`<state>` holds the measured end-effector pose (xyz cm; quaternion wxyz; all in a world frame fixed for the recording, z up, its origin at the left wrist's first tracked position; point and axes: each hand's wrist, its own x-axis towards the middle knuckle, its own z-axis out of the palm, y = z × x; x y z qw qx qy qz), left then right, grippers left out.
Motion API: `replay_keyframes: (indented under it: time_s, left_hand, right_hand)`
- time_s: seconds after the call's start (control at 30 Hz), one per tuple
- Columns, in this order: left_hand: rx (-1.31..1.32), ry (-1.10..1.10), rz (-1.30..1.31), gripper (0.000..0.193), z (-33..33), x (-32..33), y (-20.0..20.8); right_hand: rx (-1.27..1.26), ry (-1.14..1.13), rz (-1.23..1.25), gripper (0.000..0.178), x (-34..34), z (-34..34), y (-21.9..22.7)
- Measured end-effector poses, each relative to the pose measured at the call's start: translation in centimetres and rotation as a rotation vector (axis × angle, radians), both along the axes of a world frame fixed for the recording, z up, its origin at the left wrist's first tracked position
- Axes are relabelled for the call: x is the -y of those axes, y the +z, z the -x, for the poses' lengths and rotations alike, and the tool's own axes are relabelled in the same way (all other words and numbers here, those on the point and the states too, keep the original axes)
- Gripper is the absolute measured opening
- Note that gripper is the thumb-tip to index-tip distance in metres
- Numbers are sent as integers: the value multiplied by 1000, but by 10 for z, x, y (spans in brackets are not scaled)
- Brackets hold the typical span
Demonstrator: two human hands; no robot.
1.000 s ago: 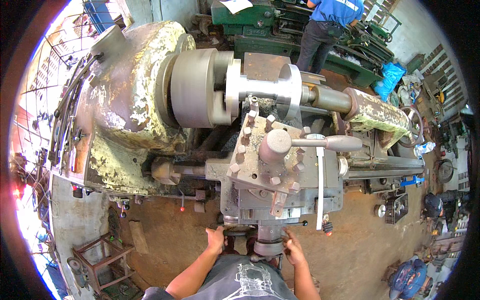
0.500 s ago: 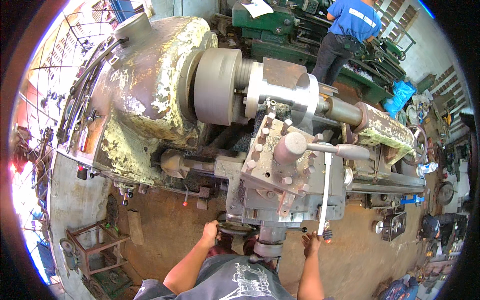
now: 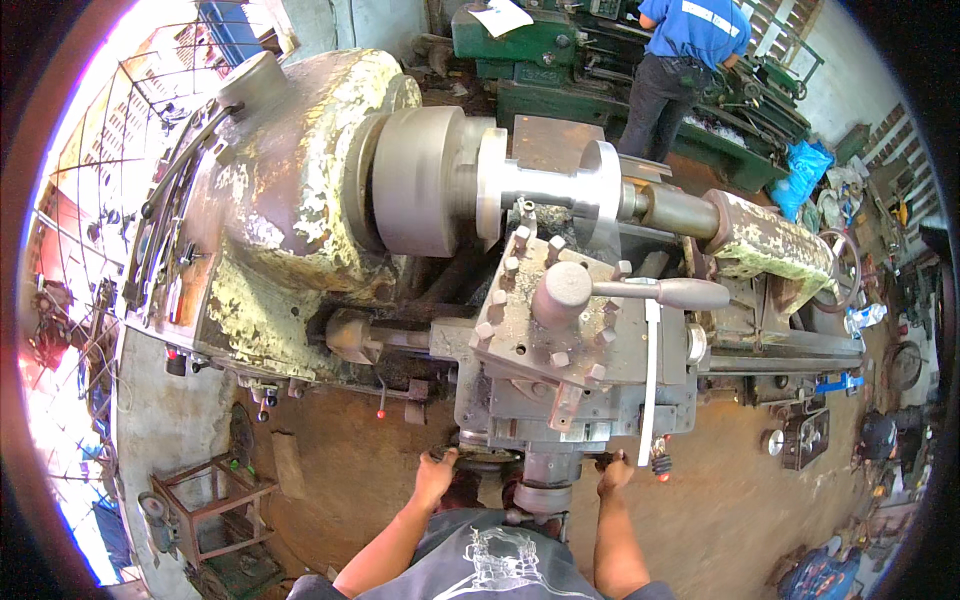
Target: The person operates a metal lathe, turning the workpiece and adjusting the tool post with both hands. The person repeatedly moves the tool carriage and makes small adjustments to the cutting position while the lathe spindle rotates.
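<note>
My left hand [image 3: 435, 478] is closed on the rim of a handwheel [image 3: 490, 464] on the front of a large metal lathe. My right hand [image 3: 614, 475] is closed around a small black-ended lever [image 3: 603, 459] just right of the cross-slide's round dial housing [image 3: 543, 492]. Its fingers cover most of that lever. Above my hands sits a square tool post [image 3: 545, 315] with several bolts and a long clamping handle [image 3: 690, 293]. Behind it a shiny flanged metal workpiece [image 3: 540, 184] is mounted between the blurred, spinning chuck [image 3: 415, 183] and the tailstock [image 3: 765, 235].
A white strip [image 3: 651, 370] hangs right of the tool post, near a lever with black and red knobs [image 3: 661, 461]. A metal frame stand [image 3: 215, 510] stands at lower left. Beyond the lathe, a person in a blue shirt [image 3: 695, 35] stands at a green machine [image 3: 515, 45].
My right hand has moved left, from beside the white strip's lower end to the black-ended lever, and closed there. My left hand stays on the handwheel. The view has shifted slightly.
</note>
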<state>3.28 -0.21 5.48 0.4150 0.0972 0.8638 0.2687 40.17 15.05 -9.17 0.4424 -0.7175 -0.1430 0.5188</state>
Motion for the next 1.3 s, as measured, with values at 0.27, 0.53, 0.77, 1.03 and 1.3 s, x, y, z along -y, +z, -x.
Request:
replay_keyframes:
  time_s: [0.27, 0.53, 0.77, 1.03, 1.3]
  left_hand:
    - [514, 253, -67, 46, -21, -23, 1]
    - [482, 275, -105, 62, -26, -21, -2]
    - [481, 303, -121, 59, -26, -19, -4]
    - [483, 349, -158, 50, -28, -22, -3]
    - [636, 251, -183, 37, -20, -14, 6]
  right_hand:
    - [185, -104, 9, 24, 0, 8, -22]
    - [348, 18, 159, 28, -2, 8, -29]
    - [234, 180, 40, 27, 5, -14, -73]
    - [76, 661, 249, 26, -29, -71, -94]
    - [304, 121, -267, 14, -75, -49, 160]
